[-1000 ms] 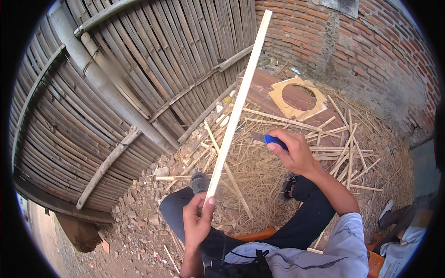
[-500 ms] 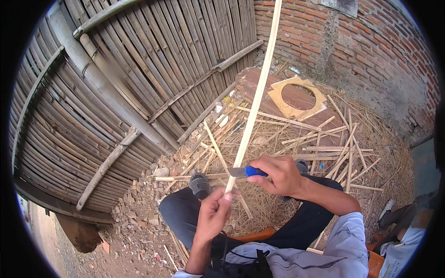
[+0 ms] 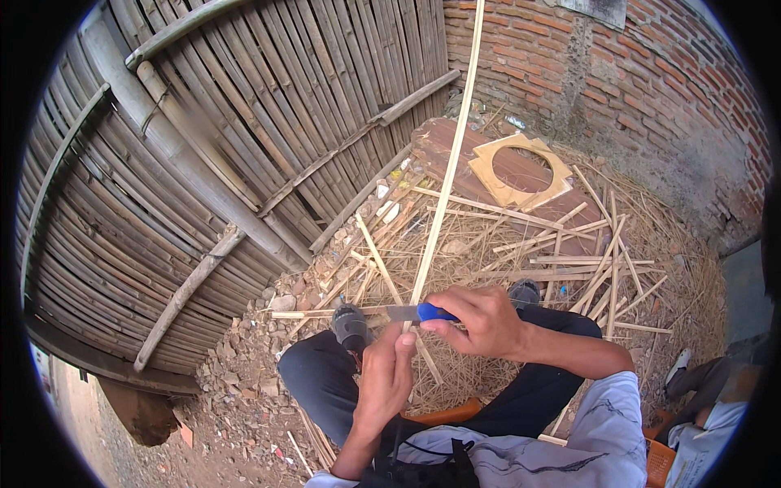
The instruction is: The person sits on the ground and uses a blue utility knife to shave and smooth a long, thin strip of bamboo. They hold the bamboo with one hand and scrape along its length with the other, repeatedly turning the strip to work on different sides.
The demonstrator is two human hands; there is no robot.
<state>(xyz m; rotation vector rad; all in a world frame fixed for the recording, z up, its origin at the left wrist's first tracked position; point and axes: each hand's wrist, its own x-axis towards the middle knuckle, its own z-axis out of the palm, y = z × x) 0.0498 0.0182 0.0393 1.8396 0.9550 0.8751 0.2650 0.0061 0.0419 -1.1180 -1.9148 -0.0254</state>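
A long pale bamboo strip (image 3: 445, 195) rises from my lap and runs out past the top of the view. Its lower end is pinched in my left hand (image 3: 384, 370), thumb along the strip. My right hand (image 3: 486, 324) grips the blue handle of a knife (image 3: 433, 312). The knife's grey blade lies across the strip just above my left fingers. How deep the edge sits in the strip, I cannot make out.
Cut bamboo strips (image 3: 606, 268) and shavings litter the ground ahead. A board with a round hole (image 3: 488, 167) rests on a brown panel (image 3: 435, 150). A bamboo fence (image 3: 268, 106) stands left, a brick wall (image 3: 651, 89) right. Another person's leg (image 3: 695, 378) shows at right.
The knife and my right hand have moved slightly left and down, closer to my left hand. The strip now looks narrower, as if turned, and leans a little further left.
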